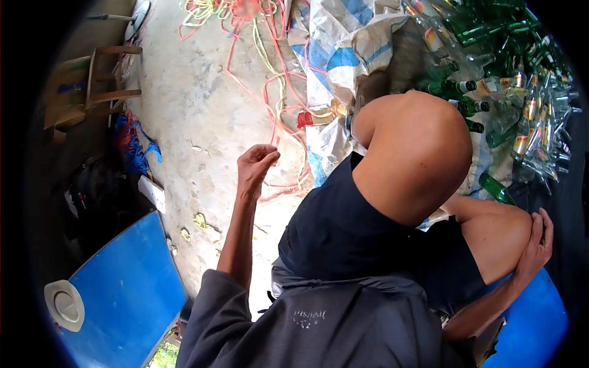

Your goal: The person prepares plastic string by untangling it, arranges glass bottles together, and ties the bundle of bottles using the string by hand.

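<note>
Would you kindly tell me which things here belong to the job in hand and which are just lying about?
Likely in use:
Pink cord, a strand apparently pinched by the left hand

Seemingly just lying about:
Pale hat
Wooden stool
Glass bottles, touched by neither hand

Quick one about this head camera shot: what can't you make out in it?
All in the head view:
- Left hand: its own curled fingers hide whether they pinch the red strand.
- Right hand: its palm is out of sight against the leg.
- Bottles: the pile is cut off by the dark lens edge; label print is too small to read.
- String tangle: cut off by the top edge.
</note>
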Available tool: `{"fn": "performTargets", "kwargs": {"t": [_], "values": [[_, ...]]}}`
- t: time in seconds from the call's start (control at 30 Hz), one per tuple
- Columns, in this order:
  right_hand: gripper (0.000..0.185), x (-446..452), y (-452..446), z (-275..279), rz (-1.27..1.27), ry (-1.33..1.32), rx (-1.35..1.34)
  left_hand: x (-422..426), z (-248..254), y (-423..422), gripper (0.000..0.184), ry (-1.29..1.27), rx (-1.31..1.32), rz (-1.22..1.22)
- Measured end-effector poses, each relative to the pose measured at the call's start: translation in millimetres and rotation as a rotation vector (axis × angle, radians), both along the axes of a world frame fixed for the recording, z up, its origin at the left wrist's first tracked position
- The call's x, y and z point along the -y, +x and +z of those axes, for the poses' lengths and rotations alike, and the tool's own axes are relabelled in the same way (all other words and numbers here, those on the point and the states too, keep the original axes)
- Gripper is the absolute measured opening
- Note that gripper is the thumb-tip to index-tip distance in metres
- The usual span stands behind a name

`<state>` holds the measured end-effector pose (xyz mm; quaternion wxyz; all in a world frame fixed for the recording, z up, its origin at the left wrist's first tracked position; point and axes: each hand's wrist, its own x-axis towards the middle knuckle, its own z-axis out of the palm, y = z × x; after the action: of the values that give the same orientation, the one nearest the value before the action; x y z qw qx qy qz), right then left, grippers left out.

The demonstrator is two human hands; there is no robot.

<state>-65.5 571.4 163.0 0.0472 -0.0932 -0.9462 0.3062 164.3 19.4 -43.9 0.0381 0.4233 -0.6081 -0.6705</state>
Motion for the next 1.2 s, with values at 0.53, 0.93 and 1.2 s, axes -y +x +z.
{"fn": "performTargets", "kwargs": {"t": [0.53,0.93,1.2], "values": [[0.035,28,37,20,0.24,-0.332,-0.279,-17,222,16,0.012,0.049,-0.61,0.086],[0.054,197,94,61,1.146,-0.601,-0.244,-116,299,6,0.012,-0.121,-0.768,-0.323],[0.021,225,105,42,1.269,-0.887,-0.011,-136,296,12,0.014,-0.053,-0.484,-0.55]]}}
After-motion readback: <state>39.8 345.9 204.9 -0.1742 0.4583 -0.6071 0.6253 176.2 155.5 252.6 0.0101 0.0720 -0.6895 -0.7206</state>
